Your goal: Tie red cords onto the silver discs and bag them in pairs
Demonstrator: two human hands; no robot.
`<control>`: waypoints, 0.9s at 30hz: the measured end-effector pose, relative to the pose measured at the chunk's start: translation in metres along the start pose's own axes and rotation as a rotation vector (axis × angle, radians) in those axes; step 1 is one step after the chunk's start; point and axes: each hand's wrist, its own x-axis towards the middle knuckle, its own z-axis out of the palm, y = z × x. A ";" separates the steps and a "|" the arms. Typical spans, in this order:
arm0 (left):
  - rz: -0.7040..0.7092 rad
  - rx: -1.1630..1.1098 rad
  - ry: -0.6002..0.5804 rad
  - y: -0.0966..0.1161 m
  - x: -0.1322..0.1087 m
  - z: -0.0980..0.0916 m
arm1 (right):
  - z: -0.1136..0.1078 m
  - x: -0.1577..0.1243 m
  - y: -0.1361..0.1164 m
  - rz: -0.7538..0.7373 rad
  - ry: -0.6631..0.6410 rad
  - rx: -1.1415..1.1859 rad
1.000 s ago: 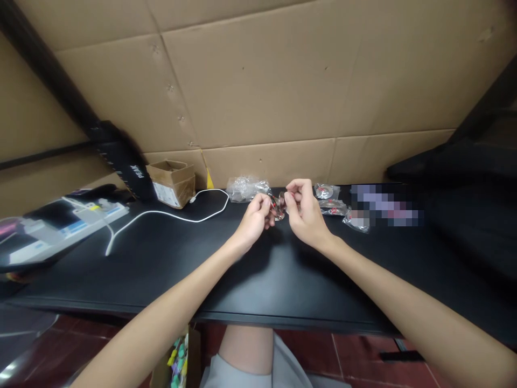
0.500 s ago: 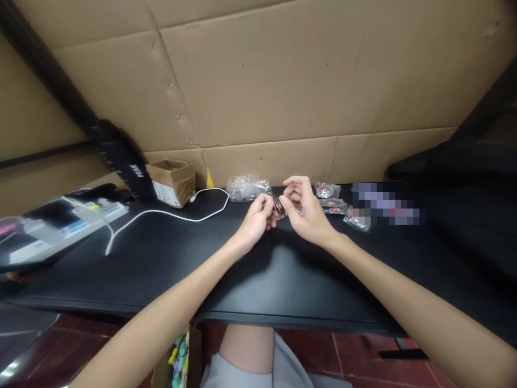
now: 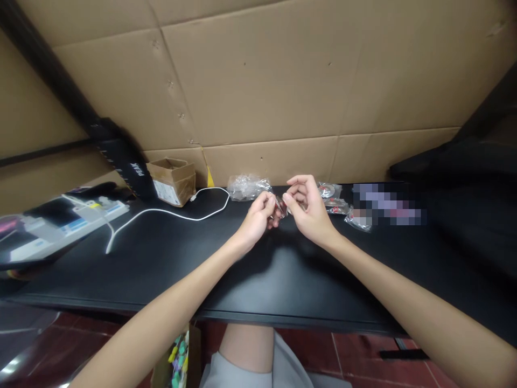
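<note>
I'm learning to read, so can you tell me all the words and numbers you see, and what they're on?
"PEAK", in pale letters, on the black object at the left.
White label on the cardboard box: too small to read.
Pixelated patch at the right: unreadable.
Shiny piece in the left hand: no writing I can make out.

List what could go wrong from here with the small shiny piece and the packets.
The small shiny piece is pinched at the fingertips of the left hand, so it might slip and drop onto the table.

The right hand appears close to the plastic packets, so a sideways move could knock them.
</note>
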 end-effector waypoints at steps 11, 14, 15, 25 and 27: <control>-0.006 -0.059 -0.001 0.000 0.000 0.001 | -0.002 -0.001 -0.007 -0.035 0.035 -0.040; -0.034 -0.064 -0.027 -0.001 0.000 0.001 | -0.001 -0.001 -0.007 -0.034 0.078 0.009; -0.045 -0.059 -0.029 -0.002 0.000 0.002 | -0.001 -0.001 -0.007 -0.037 0.069 0.034; -0.005 -0.098 0.034 -0.001 0.001 0.000 | -0.006 0.000 -0.019 -0.124 0.298 -0.093; -0.006 -0.106 0.035 -0.001 0.001 0.000 | -0.002 -0.005 -0.022 -0.181 0.399 -0.063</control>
